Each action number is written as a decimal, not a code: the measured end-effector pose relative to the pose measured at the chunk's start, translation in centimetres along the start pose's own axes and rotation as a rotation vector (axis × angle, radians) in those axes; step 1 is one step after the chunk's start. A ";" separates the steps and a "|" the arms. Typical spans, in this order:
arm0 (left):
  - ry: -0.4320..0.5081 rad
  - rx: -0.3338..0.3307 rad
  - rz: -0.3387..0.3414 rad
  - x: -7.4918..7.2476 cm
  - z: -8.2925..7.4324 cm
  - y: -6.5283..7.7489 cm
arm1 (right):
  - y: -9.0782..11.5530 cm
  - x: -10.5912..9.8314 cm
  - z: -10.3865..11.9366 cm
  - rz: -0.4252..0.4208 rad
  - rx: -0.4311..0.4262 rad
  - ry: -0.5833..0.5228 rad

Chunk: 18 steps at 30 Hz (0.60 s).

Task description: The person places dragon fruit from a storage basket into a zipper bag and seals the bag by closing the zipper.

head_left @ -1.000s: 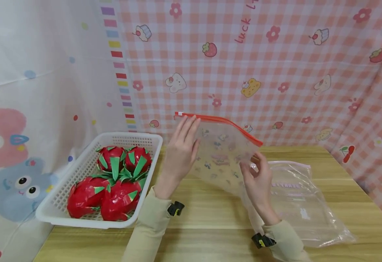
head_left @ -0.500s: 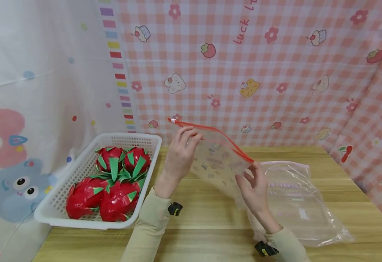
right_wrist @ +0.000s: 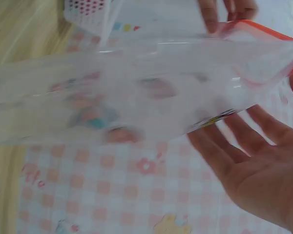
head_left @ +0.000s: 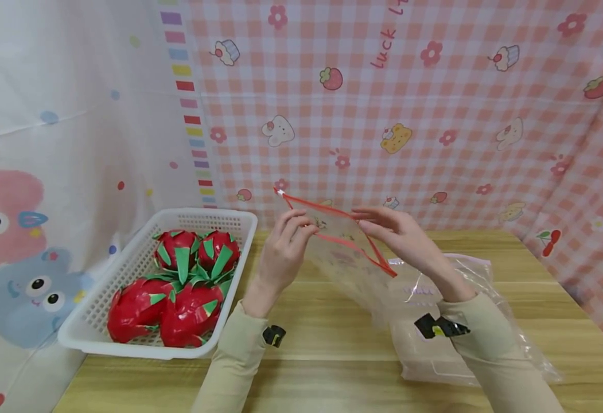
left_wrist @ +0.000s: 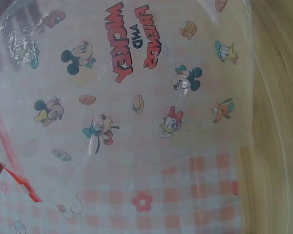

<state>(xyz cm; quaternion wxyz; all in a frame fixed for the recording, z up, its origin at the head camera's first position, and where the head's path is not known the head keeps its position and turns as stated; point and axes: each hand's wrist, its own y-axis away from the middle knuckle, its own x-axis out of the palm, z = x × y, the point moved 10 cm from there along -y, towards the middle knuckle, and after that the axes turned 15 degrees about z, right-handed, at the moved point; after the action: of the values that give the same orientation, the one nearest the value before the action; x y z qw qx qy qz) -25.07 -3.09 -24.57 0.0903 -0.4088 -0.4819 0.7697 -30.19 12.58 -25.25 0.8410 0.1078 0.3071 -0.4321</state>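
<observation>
This looks like a makeshift booth, with a white cartoon curtain (head_left: 100, 74) and pink checked cloth (head_left: 363, 103) hung around a wood-grain table (head_left: 327, 373).

Head view softly lit; left-wrist view dimmer, glare flecking bag (left_wrist: 127, 102); right-wrist view blurred.

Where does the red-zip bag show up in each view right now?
Head: red-zip bag just right of and below centre.
Left wrist: red-zip bag fills most of the picture, zip at left.
Right wrist: red-zip bag crosses the upper half and middle.
Shared landmark: pink checked cloth.
</observation>
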 end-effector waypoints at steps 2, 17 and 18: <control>0.000 0.011 0.000 0.0 -0.1 0.1 | -1.1 0.3 0.4 0.067 0.068 0.044; 0.934 -0.952 0.005 3.3 3.7 4.6 | -2.7 1.1 0.4 -0.157 0.113 -0.034; 0.994 -1.003 0.033 3.7 3.6 4.8 | -2.7 1.2 0.4 -0.171 0.114 -0.038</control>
<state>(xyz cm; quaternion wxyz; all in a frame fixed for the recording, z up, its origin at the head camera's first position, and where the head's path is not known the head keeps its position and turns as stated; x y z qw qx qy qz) -28.82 -5.98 -29.77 0.0888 -0.7116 -0.6738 0.1783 -31.65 10.02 -25.46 0.7992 0.1206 0.2741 -0.5212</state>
